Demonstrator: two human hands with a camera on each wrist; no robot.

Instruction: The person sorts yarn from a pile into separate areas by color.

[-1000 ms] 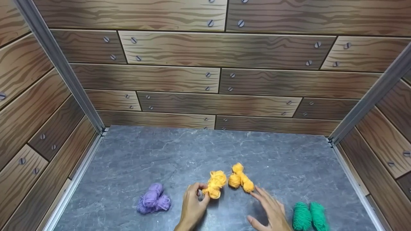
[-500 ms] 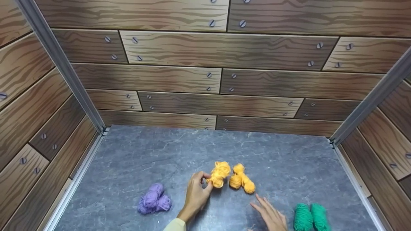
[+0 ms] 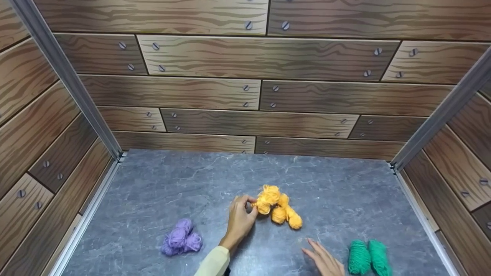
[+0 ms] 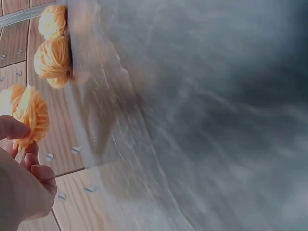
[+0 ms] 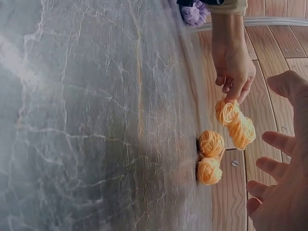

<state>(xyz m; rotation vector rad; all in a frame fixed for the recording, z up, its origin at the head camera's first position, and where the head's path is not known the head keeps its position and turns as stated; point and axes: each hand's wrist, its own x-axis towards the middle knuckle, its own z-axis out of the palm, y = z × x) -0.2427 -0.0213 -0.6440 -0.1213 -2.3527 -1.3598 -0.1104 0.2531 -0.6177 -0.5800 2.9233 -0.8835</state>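
Observation:
My left hand (image 3: 241, 219) pinches one end of a yellow-orange bundle of yarn (image 3: 267, 198) between thumb and fingers. The right wrist view shows this held yarn (image 5: 236, 125) lifted off the table. Just beside and below it, a cluster of small yellow-orange yarn balls (image 3: 279, 215) lies on the table; the raised bundle covers part of it in the head view. My right hand (image 3: 326, 258) hovers near the front with its fingers extended, apart from the yarn. In the right wrist view, its thumb and fingers are spread and hold nothing.
Purple yarn balls (image 3: 181, 237) sit clustered at the front left. Two green yarn skeins (image 3: 360, 257) lie side by side at the front right. Wood-patterned panels (image 3: 215, 94) with metal corner rails enclose the grey marbled table (image 3: 184, 180) at the back and sides.
The left hand has carried its yarn bundle forward and to the right, over the edge of the yellow-orange cluster. My right hand has drawn back from that cluster.

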